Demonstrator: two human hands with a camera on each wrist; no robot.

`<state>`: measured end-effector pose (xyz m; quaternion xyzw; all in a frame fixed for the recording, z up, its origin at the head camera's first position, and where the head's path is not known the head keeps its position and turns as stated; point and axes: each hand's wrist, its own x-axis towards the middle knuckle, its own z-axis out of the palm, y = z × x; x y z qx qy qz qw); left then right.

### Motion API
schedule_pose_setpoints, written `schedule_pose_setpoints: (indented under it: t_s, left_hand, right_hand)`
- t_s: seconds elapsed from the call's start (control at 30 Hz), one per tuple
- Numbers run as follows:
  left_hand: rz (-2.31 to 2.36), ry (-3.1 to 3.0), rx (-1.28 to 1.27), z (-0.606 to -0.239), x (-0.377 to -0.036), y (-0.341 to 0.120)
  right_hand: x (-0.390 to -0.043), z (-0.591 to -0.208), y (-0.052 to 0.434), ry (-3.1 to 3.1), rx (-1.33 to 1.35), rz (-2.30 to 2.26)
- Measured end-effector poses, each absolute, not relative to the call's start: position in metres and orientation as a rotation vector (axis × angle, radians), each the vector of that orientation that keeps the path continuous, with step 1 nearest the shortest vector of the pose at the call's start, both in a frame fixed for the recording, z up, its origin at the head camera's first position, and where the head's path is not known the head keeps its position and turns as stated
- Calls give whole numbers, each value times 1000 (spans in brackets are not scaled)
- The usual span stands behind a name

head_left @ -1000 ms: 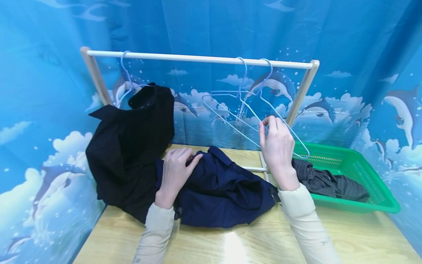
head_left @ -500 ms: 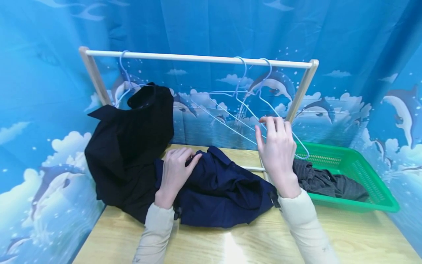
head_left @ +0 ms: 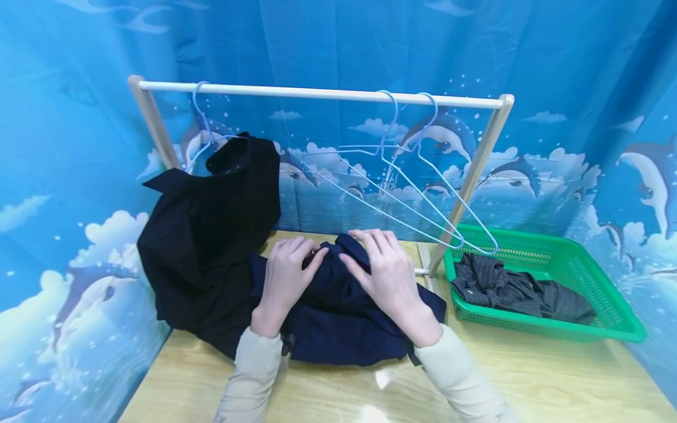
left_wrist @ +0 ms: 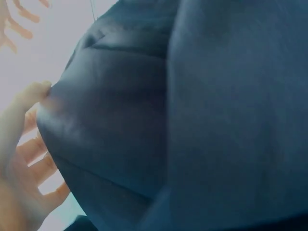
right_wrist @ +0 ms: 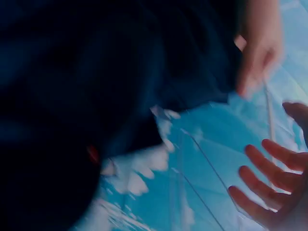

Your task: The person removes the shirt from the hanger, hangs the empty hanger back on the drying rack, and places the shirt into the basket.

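A crumpled navy garment lies on the table between my hands. My left hand pinches its upper edge; in the left wrist view the thumb and fingers of that left hand are on either side of the dark cloth. My right hand is over the garment's right part, close to a collar-like fold, with thumb and fingers parted. The right wrist view shows this right hand with spread fingers, apart from the cloth, and the left hand gripping the dark edge above it.
A rack with a white rail stands behind. From it hang a black garment on a hanger at the left and two bare blue wire hangers at the right. A green basket holds a dark grey striped garment.
My right hand has let go of the wire hanger and moved left and down to the navy garment. The released hanger hangs lower over the basket. My left hand has barely moved.
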<state>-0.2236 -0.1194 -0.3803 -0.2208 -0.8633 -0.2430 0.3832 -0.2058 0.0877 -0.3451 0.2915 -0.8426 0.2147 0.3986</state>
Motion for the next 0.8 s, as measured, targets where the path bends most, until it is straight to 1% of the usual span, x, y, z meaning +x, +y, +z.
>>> schedule_pose_setpoints:
  t_s: [0.17,0.3,0.57,0.8]
  left_hand:
    - [-566,-2194,-625,-376,-217,-110]
    - [-565,-2185,-630,-375,-215,-106]
    - [-558,-2132,-759,-375,-210,-88]
    - [-550,-2129,-811,-378,-208,-83]
  right_hand:
    - [-211,-376,75,-2281,733,562]
    - [-215,-388,72,-2332,709,590]
    - [-215,-397,71,-2314,657,502]
    - [-212,-396,85,-2240,663,448]
